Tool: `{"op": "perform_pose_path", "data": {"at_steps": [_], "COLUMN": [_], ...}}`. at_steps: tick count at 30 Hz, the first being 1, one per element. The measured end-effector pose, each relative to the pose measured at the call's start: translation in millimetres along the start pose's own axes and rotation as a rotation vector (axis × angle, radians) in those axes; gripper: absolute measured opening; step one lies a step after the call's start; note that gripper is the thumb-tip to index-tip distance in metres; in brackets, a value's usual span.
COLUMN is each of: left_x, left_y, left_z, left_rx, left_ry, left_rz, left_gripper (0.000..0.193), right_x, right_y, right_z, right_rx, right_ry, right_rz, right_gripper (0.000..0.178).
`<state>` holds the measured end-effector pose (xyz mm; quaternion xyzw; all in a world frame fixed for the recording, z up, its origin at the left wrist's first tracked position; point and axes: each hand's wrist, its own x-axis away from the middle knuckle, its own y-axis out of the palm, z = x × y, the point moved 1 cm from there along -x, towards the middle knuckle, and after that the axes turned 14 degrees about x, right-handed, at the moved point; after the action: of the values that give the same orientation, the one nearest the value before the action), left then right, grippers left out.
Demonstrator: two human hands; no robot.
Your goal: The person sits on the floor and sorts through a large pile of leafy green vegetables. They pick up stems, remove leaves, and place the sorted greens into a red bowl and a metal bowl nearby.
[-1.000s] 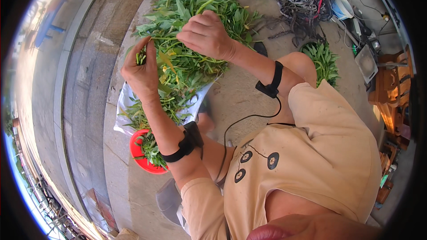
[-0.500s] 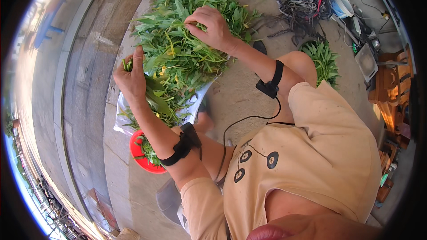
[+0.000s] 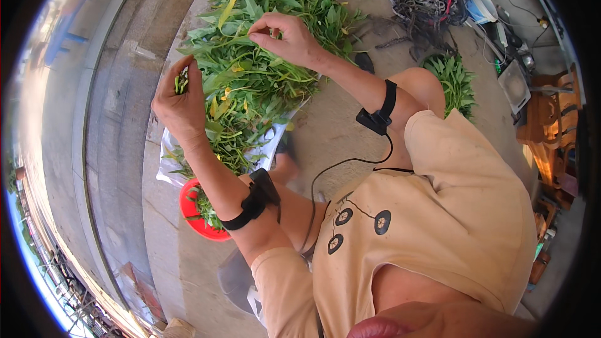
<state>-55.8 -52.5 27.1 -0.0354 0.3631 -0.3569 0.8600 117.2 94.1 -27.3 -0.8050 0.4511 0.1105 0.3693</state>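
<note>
A large heap of leafy green stems (image 3: 275, 0), with some yellow leaves among them, lies on a white plastic sheet (image 3: 270, 144) on the ground. At the heap's left edge, my left hand (image 3: 179, 97) is closed around a small bunch of cut green stems (image 3: 181, 81), their ends showing between thumb and fingers. Over the heap's middle, my right hand (image 3: 287, 39) pinches a thin green stem that stretches toward my left hand. A yellow leaf (image 3: 230, 7) stands up just beyond the right fingertips.
A red basin (image 3: 199, 233) holding greens sits beside my left forearm. More greens (image 3: 452, 84) are in a dark container past my right knee. Tangled grey strips (image 3: 418, 0) lie at the far right, near wooden furniture (image 3: 554, 116). A black cable runs from my right armband.
My right hand has shifted slightly left and its pinch is tighter. My left hand has moved a little left. A yellow leaf now stands out above the heap.
</note>
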Motion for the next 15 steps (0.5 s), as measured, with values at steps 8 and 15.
{"op": "perform_pose_path", "data": {"at_steps": [8, 15], "left_x": [0.0, -0.9], "left_y": [14.5, 6.8], "left_z": [-8.6, -9.7], "left_rx": [-0.081, -0.119], "left_ry": [-0.058, -0.082], "left_rz": [-0.205, 0.141], "left_gripper": [0.015, 0.016], "right_x": [-9.4, 5.4], "right_y": [3.7, 45.9], "right_z": [-17.5, -25.4], "right_rx": [0.009, -0.161], "right_ry": [-0.020, 0.084], "right_rz": [0.034, 0.014], "right_gripper": [0.016, 0.015]}}
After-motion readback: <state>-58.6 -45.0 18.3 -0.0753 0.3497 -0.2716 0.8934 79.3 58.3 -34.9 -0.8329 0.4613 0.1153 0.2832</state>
